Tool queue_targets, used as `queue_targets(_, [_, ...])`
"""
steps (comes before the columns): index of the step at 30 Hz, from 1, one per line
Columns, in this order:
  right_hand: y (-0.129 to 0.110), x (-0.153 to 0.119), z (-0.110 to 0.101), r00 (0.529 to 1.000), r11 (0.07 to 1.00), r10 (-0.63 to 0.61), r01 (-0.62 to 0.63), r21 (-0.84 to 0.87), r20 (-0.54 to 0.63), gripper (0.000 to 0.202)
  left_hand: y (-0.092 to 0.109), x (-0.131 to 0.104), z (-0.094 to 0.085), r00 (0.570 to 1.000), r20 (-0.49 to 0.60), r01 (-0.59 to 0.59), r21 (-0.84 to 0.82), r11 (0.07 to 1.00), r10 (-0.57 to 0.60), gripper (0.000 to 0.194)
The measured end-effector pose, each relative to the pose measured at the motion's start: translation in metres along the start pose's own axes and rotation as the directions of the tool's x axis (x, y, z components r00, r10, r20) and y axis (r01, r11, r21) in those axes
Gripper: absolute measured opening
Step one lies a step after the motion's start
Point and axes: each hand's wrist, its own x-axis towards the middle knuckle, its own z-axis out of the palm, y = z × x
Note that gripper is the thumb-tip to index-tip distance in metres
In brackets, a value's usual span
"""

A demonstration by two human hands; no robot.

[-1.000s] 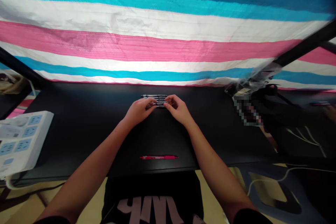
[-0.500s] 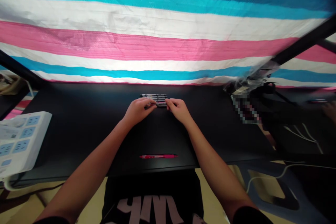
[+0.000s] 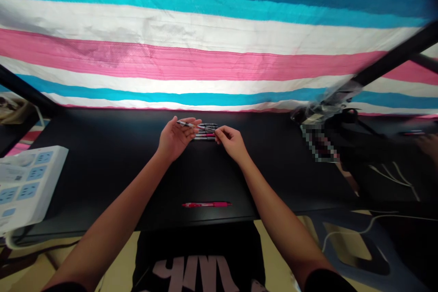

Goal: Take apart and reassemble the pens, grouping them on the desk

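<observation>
My left hand (image 3: 177,139) is turned palm up, its fingers loosely curled. A black-and-clear pen (image 3: 186,124) lies across it, with one end against the thumb tip. The pen slants right toward my right hand (image 3: 231,140), whose thumb and index finger are pinched at its other end. Beneath and between the hands, several pens (image 3: 207,138) lie side by side on the black table (image 3: 208,171), one with a pink part. My left fingers cover some of their left ends. Closer to my body, a red pen (image 3: 207,204) lies alone, parallel to the table's front edge.
A white power strip (image 3: 51,187) with blue sockets sits at the left. On the right are a plastic-wrapped item (image 3: 328,100), a blurred-out object (image 3: 320,143) and white cables (image 3: 393,175). Another person's hand (image 3: 429,145) shows at the far right. A striped sheet (image 3: 205,64) hangs behind.
My left hand has rolled from palm down over the pens to palm up, lifting one pen's end up and left. My right hand has barely moved.
</observation>
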Motion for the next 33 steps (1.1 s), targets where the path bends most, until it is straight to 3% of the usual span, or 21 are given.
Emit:
queue_targets(6, [-0.0036, -0.0020, 0.0003, 0.999, 1.000, -0.011, 0.011, 0.015, 0.051, 0.051, -0.0027, -0.0035, 0.0028, 0.999, 0.026, -0.035, -0.108, 0.994, 0.038, 0.031])
queue_targets(11, [-0.0037, -0.0023, 0.0027, 0.999, 0.999, -0.009, 0.008, 0.032, 0.037, 0.052, -0.0011, -0.0054, 0.0016, 0.998, 0.070, 0.004, -0.172, 0.985, 0.008, 0.033])
queue_targets(25, [-0.0025, -0.0023, 0.0054, 0.999, 0.999, 0.012, -0.014, 0.048, 0.038, 0.054, 0.0024, -0.0048, -0.0011, 0.999, 0.035, 0.034, -0.224, 0.974, -0.027, 0.030])
queue_targets(33, [0.0018, -0.0009, 0.0052, 1.000, 0.998, 0.001, 0.000, 0.061, -0.015, 0.044, 0.0039, -0.0026, -0.0011, 0.999, 0.025, -0.018, -0.245, 0.969, 0.025, 0.025])
